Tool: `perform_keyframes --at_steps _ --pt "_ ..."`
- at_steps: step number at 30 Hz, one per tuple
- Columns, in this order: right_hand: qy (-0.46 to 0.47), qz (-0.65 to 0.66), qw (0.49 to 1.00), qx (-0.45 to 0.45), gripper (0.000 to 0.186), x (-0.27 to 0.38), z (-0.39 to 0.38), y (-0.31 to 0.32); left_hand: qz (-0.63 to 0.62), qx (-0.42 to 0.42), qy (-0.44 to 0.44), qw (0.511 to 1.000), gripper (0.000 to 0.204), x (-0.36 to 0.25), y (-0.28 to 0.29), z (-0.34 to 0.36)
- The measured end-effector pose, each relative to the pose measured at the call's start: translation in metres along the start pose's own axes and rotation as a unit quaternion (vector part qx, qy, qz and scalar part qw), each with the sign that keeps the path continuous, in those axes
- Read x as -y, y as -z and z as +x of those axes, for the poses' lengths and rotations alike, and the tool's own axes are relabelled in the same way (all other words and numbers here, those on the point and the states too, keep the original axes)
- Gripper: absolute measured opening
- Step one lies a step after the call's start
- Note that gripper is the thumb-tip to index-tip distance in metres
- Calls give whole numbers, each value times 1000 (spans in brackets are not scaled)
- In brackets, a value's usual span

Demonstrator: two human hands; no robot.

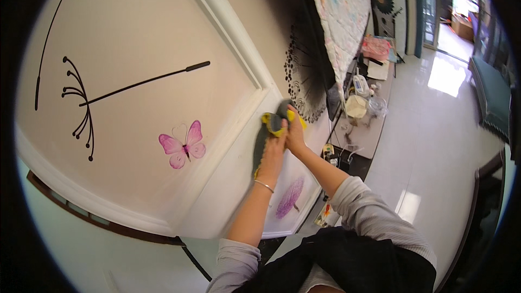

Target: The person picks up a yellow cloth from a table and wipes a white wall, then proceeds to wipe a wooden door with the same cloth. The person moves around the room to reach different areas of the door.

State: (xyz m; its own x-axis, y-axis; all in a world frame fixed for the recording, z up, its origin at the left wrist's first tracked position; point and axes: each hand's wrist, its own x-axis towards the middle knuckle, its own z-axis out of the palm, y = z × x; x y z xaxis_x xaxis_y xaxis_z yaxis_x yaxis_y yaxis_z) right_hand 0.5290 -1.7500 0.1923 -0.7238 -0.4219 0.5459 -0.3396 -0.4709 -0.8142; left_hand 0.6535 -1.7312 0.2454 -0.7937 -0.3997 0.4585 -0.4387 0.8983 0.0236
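A grey cleaning cloth with yellow edging [274, 123] is bunched up against the white wall panel [217, 184]. My left hand [272, 154], with a bracelet on the wrist, grips the cloth from below, and part of it hangs along the hand's left side. Just to the right, my right hand [296, 134] is closed on the cloth's upper part. Some of its fingers are hidden by the folds. Left of the hands, the wall carries a pink butterfly [183, 145] and a black dandelion drawing [87, 103]. Below them is a purple flower picture [290, 198].
A television-like dark panel draped with a pale patterned cover [339, 16] stands to the upper right. Beneath it, a low cabinet [380, 122] holds jars, papers and a pink cloth [376, 48]. Shiny floor tiles [412, 135] and a green cushioned seat [491, 95] lie farther right.
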Motion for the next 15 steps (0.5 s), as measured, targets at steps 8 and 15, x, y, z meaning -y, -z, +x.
perform_keyframes --at_steps 8,15 --pt "-121 10 987 104 36 -45 -35 62 25 68 56 996 59 -21 -13 -15" --pt "70 136 982 111 63 92 72 8 215 -224 48 949 61 -25 81 37"
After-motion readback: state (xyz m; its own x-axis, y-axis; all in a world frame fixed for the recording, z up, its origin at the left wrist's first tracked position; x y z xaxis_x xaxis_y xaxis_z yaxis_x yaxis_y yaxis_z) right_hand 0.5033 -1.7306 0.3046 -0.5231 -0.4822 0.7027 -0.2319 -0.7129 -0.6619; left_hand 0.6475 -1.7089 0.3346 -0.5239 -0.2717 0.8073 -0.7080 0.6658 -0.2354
